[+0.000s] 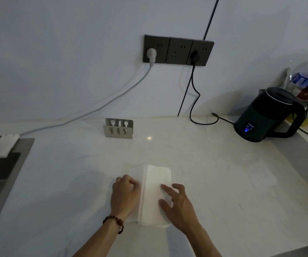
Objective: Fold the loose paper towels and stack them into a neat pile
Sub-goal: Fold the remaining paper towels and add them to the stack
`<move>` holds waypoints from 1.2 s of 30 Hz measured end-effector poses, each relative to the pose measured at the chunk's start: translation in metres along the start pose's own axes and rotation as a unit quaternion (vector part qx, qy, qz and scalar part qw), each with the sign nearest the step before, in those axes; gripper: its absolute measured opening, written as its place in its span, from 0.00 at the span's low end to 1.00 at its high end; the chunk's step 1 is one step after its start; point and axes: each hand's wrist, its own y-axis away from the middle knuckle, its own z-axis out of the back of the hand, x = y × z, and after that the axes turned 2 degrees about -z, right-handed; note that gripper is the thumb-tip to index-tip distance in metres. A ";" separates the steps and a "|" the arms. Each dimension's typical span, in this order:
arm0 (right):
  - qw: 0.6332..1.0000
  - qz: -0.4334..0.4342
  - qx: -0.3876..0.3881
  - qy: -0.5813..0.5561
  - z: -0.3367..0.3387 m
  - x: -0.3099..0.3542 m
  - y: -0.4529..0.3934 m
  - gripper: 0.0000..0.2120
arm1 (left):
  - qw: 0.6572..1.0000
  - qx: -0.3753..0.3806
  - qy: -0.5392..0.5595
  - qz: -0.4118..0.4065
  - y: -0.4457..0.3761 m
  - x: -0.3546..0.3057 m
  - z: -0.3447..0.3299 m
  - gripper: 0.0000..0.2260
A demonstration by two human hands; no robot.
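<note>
Both hands sit on the paper towel (155,193) mid-counter: left hand (124,194) curls fingers over its left flap, right hand (177,204) presses spread fingers flat. Soft, light, tear-prone stuff; best pinched at the edges.

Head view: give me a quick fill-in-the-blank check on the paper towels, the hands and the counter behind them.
1. The right hand presses flat on the white ____.
2. The beaded bracelet is on the ____ wrist.
3. The metal holder with cutlery cut-outs stands ____ the paper towels, toward the wall.
4. The dark ____ sits at the counter's right.

Missing words: paper towels; left; behind; kettle
</note>
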 end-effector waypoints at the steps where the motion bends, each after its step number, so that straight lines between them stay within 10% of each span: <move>1: 1.000 0.006 0.012 0.022 -0.001 0.001 0.000 0.27 | 1.000 -0.005 -0.015 0.017 -0.002 0.008 0.003 0.06; 12: 0.998 -0.002 0.056 0.035 -0.009 0.007 -0.001 0.32 | 0.979 0.060 -0.194 0.024 -0.005 0.028 0.004 0.19; 21: 0.998 -0.003 0.059 0.020 -0.008 0.008 -0.004 0.32 | 0.979 0.088 0.184 0.004 0.005 -0.016 0.040 0.08; 26: 0.998 0.006 0.063 -0.016 -0.006 0.006 -0.004 0.30 | 0.907 0.211 0.365 0.012 0.013 -0.038 0.039 0.08; 30: 0.991 -0.008 0.042 -0.124 -0.002 0.001 -0.001 0.18 | 0.988 0.069 0.135 -0.012 0.010 -0.021 0.017 0.05; 36: 0.929 -0.152 -0.046 -0.334 -0.001 0.001 0.001 0.13 | 0.994 0.110 -0.026 -0.004 0.011 -0.001 -0.007 0.26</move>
